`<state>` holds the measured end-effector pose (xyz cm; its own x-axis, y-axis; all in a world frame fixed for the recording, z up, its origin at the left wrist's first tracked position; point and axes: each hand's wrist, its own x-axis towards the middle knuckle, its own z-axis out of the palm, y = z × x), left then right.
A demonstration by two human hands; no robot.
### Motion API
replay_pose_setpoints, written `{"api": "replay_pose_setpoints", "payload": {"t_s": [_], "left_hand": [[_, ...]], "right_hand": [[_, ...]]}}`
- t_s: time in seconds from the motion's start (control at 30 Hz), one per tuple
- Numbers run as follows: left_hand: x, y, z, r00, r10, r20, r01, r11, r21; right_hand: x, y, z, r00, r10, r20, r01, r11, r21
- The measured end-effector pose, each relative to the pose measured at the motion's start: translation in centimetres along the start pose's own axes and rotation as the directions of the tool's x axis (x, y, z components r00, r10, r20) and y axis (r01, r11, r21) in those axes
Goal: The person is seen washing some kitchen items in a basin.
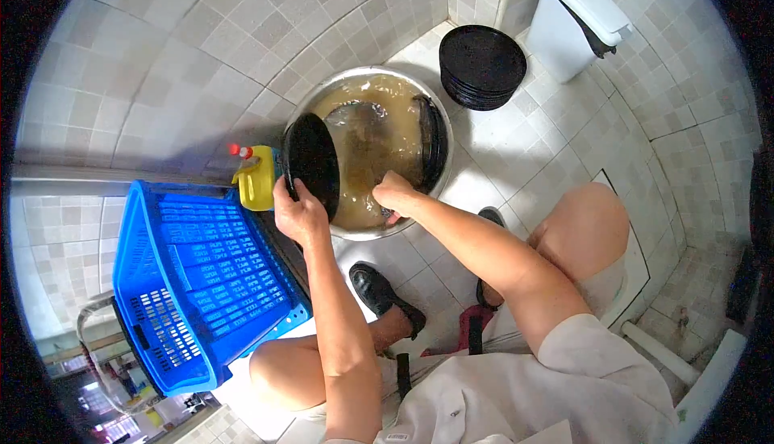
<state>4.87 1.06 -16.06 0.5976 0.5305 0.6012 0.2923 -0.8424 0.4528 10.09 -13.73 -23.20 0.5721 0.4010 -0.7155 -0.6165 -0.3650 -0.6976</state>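
Observation:
A round black plate or shallow pan [314,160] stands tilted on edge at the left side of a large metal basin [450,169]. My left hand [301,211] grips its near rim, thumb on the inner face. My right hand [396,195] is curled over the basin's near edge, around a small dark object [386,211] that is mostly hidden. Murky brownish water [375,142] fills the basin. Several black round plates [432,142] lean together against its right wall, partly under water. Another dark round shape [358,119] shows beneath the surface.
A stack of black round plates [482,63] stands on the tiled floor beyond the basin, near a white lidded bin [565,33]. On the left are a yellow bottle with a red cap [257,181] and a tilted blue plastic basket [211,275]. My shoes [381,293] are close below the basin.

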Motion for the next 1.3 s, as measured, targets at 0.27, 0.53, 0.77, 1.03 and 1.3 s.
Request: {"api": "replay_pose_setpoints", "payload": {"t_s": [0.27, 0.53, 0.77, 1.03, 1.3], "left_hand": [[2.5, 2.1, -3.1, 0.978, 0.092, -0.186, -0.112, 0.988, -0.102], [3.7, 1.0, -2.9, 0.919, -0.392, -0.045, 0.219, 0.601, -0.769], [2.9, 1.7, -2.3, 0.781, -0.498, 0.378, 0.431, -0.009, -0.902], [0.2, 1.3, 1.1, 0.545, -0.468, 0.695, 0.563, -0.409, -0.718], [-2.5, 3.9, 2.4, 0.314, -0.416, 0.854, 0.700, -0.506, -0.504]], "right_hand": [[-0.1, -3.1, -0.7, 0.958, -0.202, -0.201, 0.118, 0.923, -0.366], [-1.6, -8.8, -2.7, 0.708, -0.669, -0.227, 0.511, 0.707, -0.489], [-3.8, -11.2, -7.6, 0.636, -0.763, -0.114, 0.643, 0.606, -0.467], [-9.9, -14.7, -7.8, 0.693, -0.719, -0.053, 0.532, 0.559, -0.636], [-14.1, -17.1, -6.1, 0.645, -0.741, 0.187, 0.484, 0.206, -0.851]]}}
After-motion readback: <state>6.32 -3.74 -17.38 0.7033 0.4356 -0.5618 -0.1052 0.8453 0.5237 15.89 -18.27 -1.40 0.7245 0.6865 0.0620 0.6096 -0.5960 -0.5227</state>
